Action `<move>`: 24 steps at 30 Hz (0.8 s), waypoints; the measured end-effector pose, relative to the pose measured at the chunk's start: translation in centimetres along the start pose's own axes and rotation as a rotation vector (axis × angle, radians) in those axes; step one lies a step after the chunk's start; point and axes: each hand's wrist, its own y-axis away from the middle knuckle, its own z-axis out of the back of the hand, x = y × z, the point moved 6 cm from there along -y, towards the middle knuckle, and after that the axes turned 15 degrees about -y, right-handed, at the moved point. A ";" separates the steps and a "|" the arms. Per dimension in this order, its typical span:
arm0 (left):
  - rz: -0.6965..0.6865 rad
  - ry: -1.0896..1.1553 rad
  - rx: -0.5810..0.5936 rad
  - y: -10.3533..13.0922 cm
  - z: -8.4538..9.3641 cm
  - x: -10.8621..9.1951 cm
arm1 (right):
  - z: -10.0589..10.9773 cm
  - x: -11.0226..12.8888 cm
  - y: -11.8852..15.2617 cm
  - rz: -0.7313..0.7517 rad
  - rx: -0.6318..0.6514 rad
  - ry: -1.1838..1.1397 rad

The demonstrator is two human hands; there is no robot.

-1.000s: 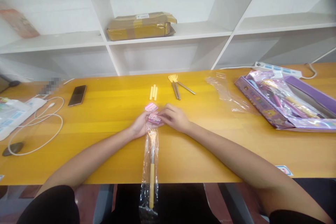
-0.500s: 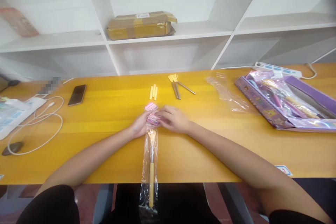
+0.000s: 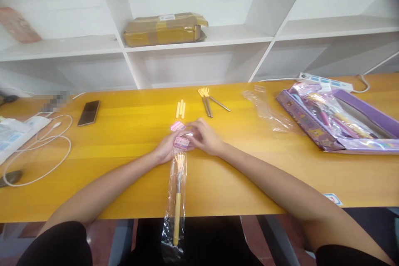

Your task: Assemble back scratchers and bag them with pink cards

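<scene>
A clear plastic bag hangs over the table's front edge. Inside it is a back scratcher with a yellow handle, metal rod and pale claw head. The bag's pink printed top lies between my hands. My left hand grips the bag top from the left. My right hand pinches its right side with thumb and fingers. Beyond them lie several yellow sticks. To their right are several claw heads on metal rods.
A purple box of wrapped items stands right, beside a loose clear bag. A phone, white cable and dark mouse lie left. A taped carton sits on the shelf.
My right hand's fingers have lifted and arched higher over the bag top. The bag's lower end has swung slightly left. The whole view has shifted a little.
</scene>
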 end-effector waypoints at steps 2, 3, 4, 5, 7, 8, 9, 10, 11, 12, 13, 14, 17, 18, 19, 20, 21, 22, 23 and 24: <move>0.005 -0.008 -0.006 0.0 0.1 0.1 | 0.0 -0.3 0.0 -0.037 -0.002 -0.029; 0.008 -0.010 -0.006 0.0 0.1 0.1 | 0.1 -0.3 0.0 -0.046 0.000 -0.048; 0.008 -0.012 -0.004 -0.1 0.2 0.2 | 0.1 -0.4 -0.1 -0.054 0.000 -0.068; 0.005 -0.013 0.000 -0.1 0.3 0.4 | 0.2 -0.4 -0.2 -0.061 -0.002 -0.086; -0.007 -0.011 0.005 -0.2 0.5 0.6 | 0.3 -0.3 -0.3 -0.067 -0.007 -0.119; -0.014 -0.012 0.004 -0.3 0.6 0.7 | 0.4 -0.2 -0.4 -0.063 -0.009 -0.137; -0.019 -0.016 0.008 -0.3 0.7 0.8 | 0.4 -0.1 -0.4 -0.052 -0.009 -0.159; -0.022 -0.026 0.018 -0.4 0.7 0.9 | 0.4 0.0 -0.5 -0.038 -0.007 -0.186; -0.026 -0.042 0.035 -0.4 0.7 1.0 | 0.4 0.2 -0.5 -0.021 -0.002 -0.214; -0.031 -0.060 0.057 -0.4 0.6 1.1 | 0.4 0.3 -0.6 -0.006 0.005 -0.238; -0.040 -0.077 0.080 -0.4 0.5 1.1 | 0.3 0.3 -0.6 0.005 0.014 -0.255; -0.052 -0.091 0.101 -0.4 0.4 1.1 | 0.3 0.4 -0.7 0.013 0.015 -0.263; -0.110 -0.151 0.145 -0.3 0.2 0.9 | 0.9 0.2 -0.8 0.018 -0.081 -0.242; -0.127 -0.191 0.157 -0.2 0.1 0.8 | 1.3 0.1 -0.9 0.014 -0.141 -0.230; -0.138 -0.239 0.168 0.0 0.1 0.9 | 1.7 0.0 -0.9 0.007 -0.202 -0.219; -0.141 -0.285 0.179 0.1 0.1 0.9 | 2.1 -0.1 -0.9 0.000 -0.251 -0.212; -0.135 -0.322 0.191 0.2 0.1 1.1 | 2.3 -0.1 -0.9 -0.005 -0.283 -0.209; -0.124 -0.346 0.204 0.3 0.2 1.2 | 2.4 0.0 -0.9 -0.004 -0.297 -0.209; -0.113 -0.354 0.215 0.4 0.2 1.3 | 2.5 0.2 -0.9 0.008 -0.294 -0.204; -0.105 -0.348 0.223 0.4 0.3 1.4 | 2.3 0.6 -0.9 0.035 -0.272 -0.191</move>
